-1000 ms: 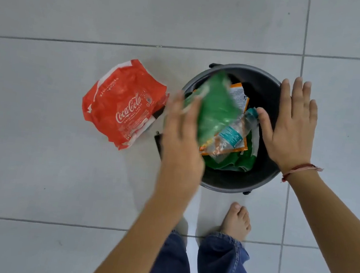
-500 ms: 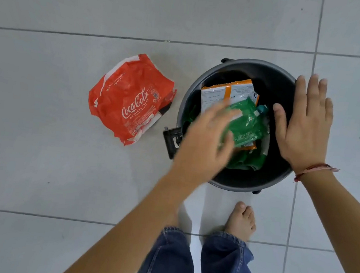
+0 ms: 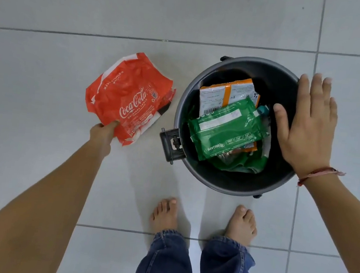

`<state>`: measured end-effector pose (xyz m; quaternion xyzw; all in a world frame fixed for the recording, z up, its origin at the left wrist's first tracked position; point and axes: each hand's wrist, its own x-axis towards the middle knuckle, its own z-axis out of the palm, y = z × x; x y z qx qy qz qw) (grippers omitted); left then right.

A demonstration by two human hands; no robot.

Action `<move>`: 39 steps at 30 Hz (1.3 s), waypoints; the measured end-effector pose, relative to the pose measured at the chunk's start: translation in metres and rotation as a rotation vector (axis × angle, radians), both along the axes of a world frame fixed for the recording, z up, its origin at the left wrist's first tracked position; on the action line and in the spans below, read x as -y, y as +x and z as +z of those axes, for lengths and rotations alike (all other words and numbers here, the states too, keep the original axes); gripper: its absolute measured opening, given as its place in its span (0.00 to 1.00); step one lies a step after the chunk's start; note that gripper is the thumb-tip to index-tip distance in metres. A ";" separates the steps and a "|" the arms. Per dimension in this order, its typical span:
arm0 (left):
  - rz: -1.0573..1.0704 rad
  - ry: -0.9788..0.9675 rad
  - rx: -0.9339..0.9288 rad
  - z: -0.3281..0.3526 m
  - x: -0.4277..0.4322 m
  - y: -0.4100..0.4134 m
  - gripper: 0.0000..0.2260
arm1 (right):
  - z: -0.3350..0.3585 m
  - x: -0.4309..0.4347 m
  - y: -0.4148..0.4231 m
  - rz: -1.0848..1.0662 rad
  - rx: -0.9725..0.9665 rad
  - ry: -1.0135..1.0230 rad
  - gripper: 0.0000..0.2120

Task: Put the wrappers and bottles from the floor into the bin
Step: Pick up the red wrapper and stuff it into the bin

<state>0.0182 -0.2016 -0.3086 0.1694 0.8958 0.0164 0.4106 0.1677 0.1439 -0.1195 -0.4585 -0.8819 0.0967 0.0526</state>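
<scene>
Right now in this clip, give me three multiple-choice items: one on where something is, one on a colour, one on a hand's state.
1. Where is the red Coca-Cola wrapper?
A. In the bin
B. On the floor left of the bin
C. Under a foot

2. What colour is the topmost wrapper in the bin?
A. Green
B. Blue
C. Yellow

3. What is the left hand doing?
A. Hanging open
B. Resting on the bin rim
C. Pinching the red wrapper's edge

Answers: 1 B, it lies on the tiles beside the bin. 2 A, a green pack covers the orange-and-white one. 3 C, its fingers close on the wrapper's near edge.
</scene>
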 end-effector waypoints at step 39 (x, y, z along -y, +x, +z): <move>-0.785 0.347 0.339 0.144 -0.246 0.037 0.39 | 0.011 -0.002 -0.002 -0.062 -0.127 -0.198 0.25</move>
